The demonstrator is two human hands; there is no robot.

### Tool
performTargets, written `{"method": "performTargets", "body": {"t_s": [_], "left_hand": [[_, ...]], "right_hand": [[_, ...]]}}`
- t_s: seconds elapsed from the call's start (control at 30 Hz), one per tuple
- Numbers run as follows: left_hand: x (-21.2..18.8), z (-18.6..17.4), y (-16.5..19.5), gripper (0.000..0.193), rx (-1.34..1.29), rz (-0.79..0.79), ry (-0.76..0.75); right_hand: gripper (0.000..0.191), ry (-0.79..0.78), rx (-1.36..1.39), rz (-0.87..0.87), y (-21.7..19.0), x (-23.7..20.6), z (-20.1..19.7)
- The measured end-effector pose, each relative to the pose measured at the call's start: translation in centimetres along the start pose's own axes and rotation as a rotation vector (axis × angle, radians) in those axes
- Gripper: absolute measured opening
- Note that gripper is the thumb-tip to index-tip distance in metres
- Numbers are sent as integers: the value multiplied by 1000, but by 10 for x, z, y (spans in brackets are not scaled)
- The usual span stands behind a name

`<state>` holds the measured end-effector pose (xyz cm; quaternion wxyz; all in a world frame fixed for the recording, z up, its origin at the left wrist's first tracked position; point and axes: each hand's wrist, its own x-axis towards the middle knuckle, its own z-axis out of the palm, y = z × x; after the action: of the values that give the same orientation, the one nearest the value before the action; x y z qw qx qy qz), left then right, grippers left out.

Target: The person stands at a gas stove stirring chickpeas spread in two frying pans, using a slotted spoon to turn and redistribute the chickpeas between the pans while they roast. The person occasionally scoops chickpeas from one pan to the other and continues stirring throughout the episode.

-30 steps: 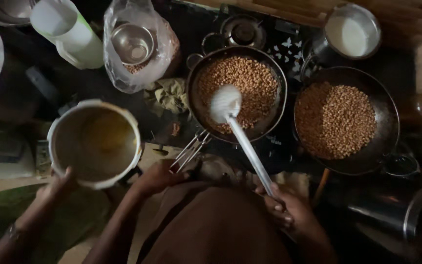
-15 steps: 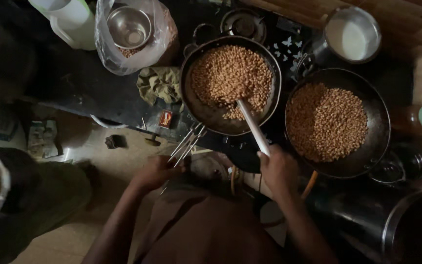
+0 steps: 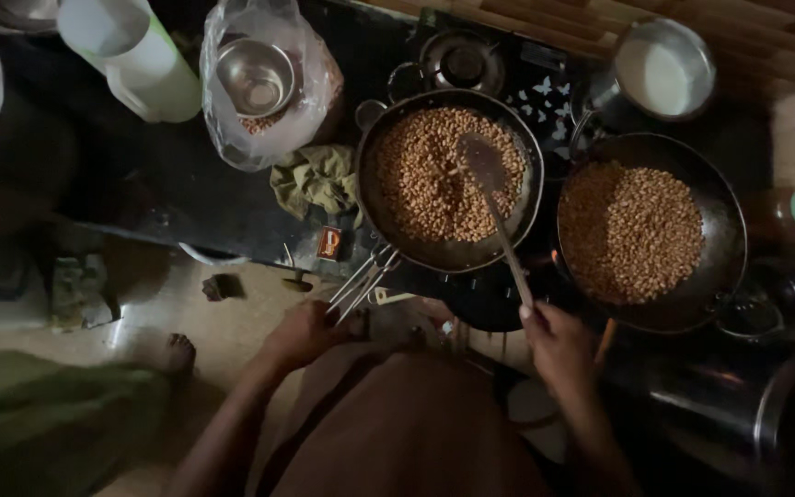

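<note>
Head view: my right hand (image 3: 558, 345) grips the spatula (image 3: 494, 198) in the near pan (image 3: 370, 202); left hand (image 3: 305, 331) clamps tongs (image 3: 361, 279). Nuts (image 3: 425, 179) look pale brown, roasting unfinished.

2 pans (image 3: 449, 179) (image 3: 651, 230) of nuts, 1 ladle (image 3: 494, 198), 1 tongs (image 3: 361, 281), 2 steel bowls (image 3: 252, 75) (image 3: 664, 69), 1 bag (image 3: 310, 101), 1 cloth (image 3: 319, 179), 2 hands (image 3: 304, 333) (image 3: 558, 345).

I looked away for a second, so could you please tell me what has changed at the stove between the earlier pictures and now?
The right hand swung the long metal spatula from the pan's left side to its right, over the roasting peanuts. The other person's round pot has gone out of view on the left. The left hand stays on the tongs gripping the dark round pan; the second pan is unmoved.
</note>
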<state>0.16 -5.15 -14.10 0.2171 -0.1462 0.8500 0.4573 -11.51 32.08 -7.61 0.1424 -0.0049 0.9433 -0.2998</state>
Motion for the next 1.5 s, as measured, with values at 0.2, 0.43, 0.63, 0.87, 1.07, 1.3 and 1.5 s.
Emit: {"method": "performTargets", "body": {"t_s": [0.2, 0.43, 0.63, 0.87, 1.07, 1.3, 1.5], "left_hand": [[6, -5, -14, 34, 42, 94, -12], [14, -21, -26, 32, -5, 135, -113], [17, -19, -31, 32, -79, 230, -99], [11, -46, -24, 44, -196, 130, -174], [-7, -87, 10, 33, -30, 377, -372], [7, -49, 84, 68, 44, 631, -346], [52, 56, 146, 40, -96, 424, -425]], "right_hand": [[35, -47, 42, -55, -55, 17, 26], [34, 19, -440, 59, -66, -26, 7], [30, -113, -310, -76, -32, -60, 3], [37, -555, 838, 559, -4, -59, -39], [43, -557, 1201, 516, 8, -72, -52], [43, -363, 1139, 572, 31, -86, -101], [39, 53, 834, 547, 27, -107, -151]]}}
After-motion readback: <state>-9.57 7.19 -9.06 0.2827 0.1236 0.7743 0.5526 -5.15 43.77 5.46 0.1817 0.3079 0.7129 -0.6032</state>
